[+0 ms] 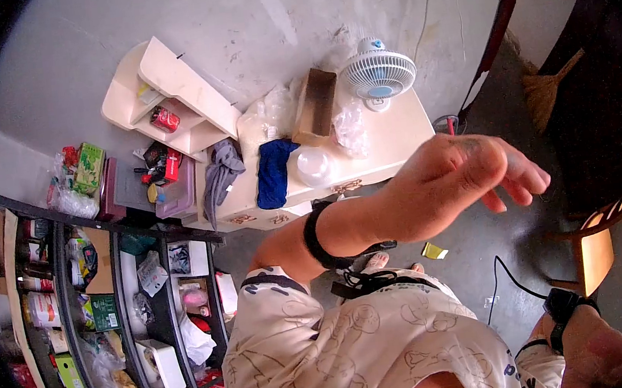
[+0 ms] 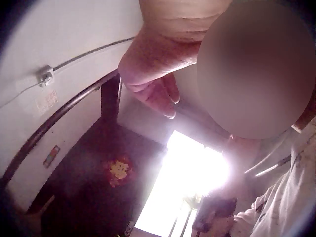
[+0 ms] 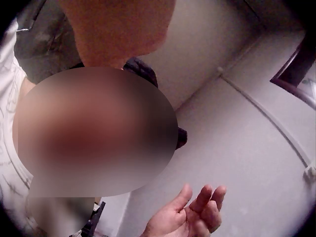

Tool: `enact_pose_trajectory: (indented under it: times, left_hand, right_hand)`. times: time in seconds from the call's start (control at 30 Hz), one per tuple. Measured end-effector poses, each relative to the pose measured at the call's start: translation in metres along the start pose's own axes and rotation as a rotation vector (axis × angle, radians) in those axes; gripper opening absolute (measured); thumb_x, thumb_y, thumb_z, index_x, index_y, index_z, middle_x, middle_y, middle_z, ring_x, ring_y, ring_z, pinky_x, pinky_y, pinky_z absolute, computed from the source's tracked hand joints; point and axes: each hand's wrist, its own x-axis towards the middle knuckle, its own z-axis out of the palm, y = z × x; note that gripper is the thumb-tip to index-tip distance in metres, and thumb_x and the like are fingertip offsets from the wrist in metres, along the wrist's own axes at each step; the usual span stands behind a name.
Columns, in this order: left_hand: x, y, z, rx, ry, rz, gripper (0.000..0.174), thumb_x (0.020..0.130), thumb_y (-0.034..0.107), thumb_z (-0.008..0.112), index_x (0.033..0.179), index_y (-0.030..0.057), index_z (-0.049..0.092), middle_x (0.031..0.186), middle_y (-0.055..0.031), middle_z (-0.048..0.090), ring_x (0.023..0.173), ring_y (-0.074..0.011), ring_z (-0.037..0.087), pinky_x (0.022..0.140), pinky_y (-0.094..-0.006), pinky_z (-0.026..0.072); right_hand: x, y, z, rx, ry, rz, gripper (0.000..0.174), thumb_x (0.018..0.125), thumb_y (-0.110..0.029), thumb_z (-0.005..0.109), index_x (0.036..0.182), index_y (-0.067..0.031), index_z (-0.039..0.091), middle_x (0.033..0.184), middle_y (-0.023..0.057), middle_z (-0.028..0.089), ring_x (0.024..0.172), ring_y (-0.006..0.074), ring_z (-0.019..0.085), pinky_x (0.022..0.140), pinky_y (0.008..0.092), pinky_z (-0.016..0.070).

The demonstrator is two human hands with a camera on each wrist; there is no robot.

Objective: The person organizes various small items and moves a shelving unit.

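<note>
My left hand point(image 1: 454, 183) is raised in front of my body with a black strap point(image 1: 315, 237) around its wrist. Its fingers are loosely bent and hold nothing, and the same hand shows in the right wrist view, lower middle. At the lower right of the head view is my right hand point(image 1: 599, 349), close to the camera, with a black wrist camera point(image 1: 561, 305) strapped on. Its fingers are out of sight, so I cannot tell what they do. Beyond the left hand stands a white dresser point(image 1: 389, 144) bearing a dark blue cloth point(image 1: 275, 173) and a grey cloth point(image 1: 223, 177).
The dresser also carries a fan point(image 1: 380, 77), an open cardboard box point(image 1: 315, 106) and a clear round container point(image 1: 314, 166). A dark shelf rack point(image 1: 123, 320) full of packages stands left. To the right are a wooden chair point(image 1: 594, 255) and a broom point(image 1: 543, 97).
</note>
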Motion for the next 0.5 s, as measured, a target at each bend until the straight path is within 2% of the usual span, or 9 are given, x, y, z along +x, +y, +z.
enact_pose_trajectory:
  times: [0.07,0.13,0.27,0.33,0.5]
  left_hand:
    - [0.0,0.0,-0.002,0.012,0.026,-0.006,0.071,0.088,0.059,0.02,0.096,0.0015,0.061,0.108,-0.014,0.058,0.09,-0.018,0.059,0.07,-0.0271,0.0486]
    - [0.0,-0.003,-0.004,-0.079,0.078,0.047,0.053,0.09,0.052,0.033,0.095,0.0077,0.061,0.099,-0.0068,0.062,0.085,-0.0138,0.06,0.066,-0.0239,0.0486]
    - [-0.001,-0.002,-0.005,-0.063,0.08,0.041,0.053,0.089,0.052,0.032,0.095,0.0085,0.061,0.099,-0.0068,0.062,0.085,-0.014,0.06,0.065,-0.0242,0.0487]
    - [-0.001,0.0,-0.005,0.016,0.035,-0.03,0.074,0.087,0.061,0.018,0.096,0.0008,0.061,0.108,-0.0143,0.058,0.092,-0.0173,0.058,0.071,-0.0272,0.0482]
    - [-0.003,-0.005,-0.004,0.022,0.015,-0.027,0.071,0.088,0.058,0.021,0.098,0.001,0.06,0.109,-0.0142,0.057,0.092,-0.0175,0.058,0.071,-0.0273,0.0478]
  right_hand:
    - [0.0,0.0,0.003,-0.065,0.023,-0.024,0.02,0.092,-0.029,0.042,0.093,-0.0178,0.059,0.055,-0.0108,0.026,0.047,0.001,0.028,0.05,0.0163,0.0233]
    - [-0.001,-0.002,-0.001,-0.061,-0.017,-0.01,0.02,0.093,-0.029,0.042,0.093,-0.0178,0.059,0.055,-0.0108,0.026,0.047,0.0009,0.028,0.05,0.0163,0.0234]
    - [-0.004,-0.003,-0.004,-0.046,-0.035,-0.006,0.02,0.093,-0.029,0.041,0.093,-0.0178,0.058,0.055,-0.0107,0.026,0.047,0.0007,0.028,0.05,0.0164,0.0237]
    - [-0.004,-0.002,-0.001,-0.06,0.012,-0.004,0.02,0.093,-0.029,0.042,0.092,-0.0179,0.058,0.055,-0.0107,0.026,0.047,0.0007,0.027,0.05,0.0165,0.0236]
    - [-0.002,0.0,0.007,-0.136,0.069,-0.04,0.02,0.093,-0.029,0.042,0.091,-0.0174,0.058,0.055,-0.0107,0.026,0.047,0.0007,0.027,0.05,0.0169,0.0233]
